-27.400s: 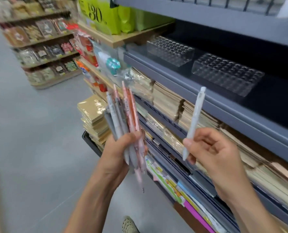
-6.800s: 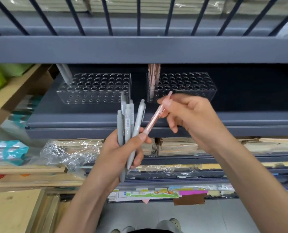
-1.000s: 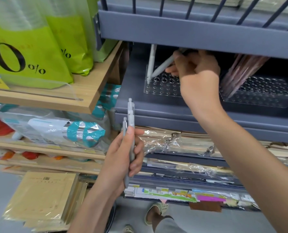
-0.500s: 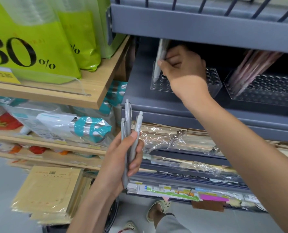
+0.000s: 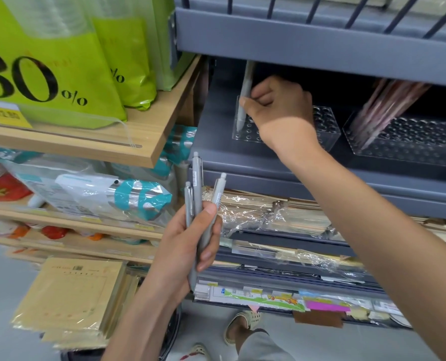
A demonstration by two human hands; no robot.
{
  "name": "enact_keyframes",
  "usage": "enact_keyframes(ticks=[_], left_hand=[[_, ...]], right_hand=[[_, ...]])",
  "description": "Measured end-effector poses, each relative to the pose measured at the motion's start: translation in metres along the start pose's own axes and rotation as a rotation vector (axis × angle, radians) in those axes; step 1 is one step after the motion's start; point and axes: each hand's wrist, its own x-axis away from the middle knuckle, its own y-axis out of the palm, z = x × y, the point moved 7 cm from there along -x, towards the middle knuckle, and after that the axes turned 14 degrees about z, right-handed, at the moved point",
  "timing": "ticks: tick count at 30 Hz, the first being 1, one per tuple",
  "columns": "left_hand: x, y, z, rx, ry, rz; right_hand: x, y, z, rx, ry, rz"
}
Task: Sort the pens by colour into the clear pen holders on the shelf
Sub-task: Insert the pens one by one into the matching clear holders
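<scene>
Right hand (image 5: 279,110): slim pale-grey plastic pen (image 5: 245,100) is pinched, tip at clear perforated acrylic holder (image 5: 326,125), largely hidden by that hand. Left hand (image 5: 188,246): three grey pens (image 5: 197,183) are gripped.

Pink pens (image 5: 388,108) — blurred, tops hidden

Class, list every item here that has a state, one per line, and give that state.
Right hand, pinching one grey pen.
That pen, upright, tip in the left holder.
Left holder, visible holes otherwise unfilled.
Right holder, holding leaning pink pens.
Left hand, gripping three grey pens, clickers up.
</scene>
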Motion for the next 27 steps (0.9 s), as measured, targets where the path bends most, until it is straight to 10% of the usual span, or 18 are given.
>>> enact_keyframes(ticks=[27], left_hand=[[0.0071, -0.0003, 0.0072, -0.026, 0.034, 0.006]], right_hand=[[0.0072, -0.0011, 0.0018, -0.058, 0.037, -0.111]])
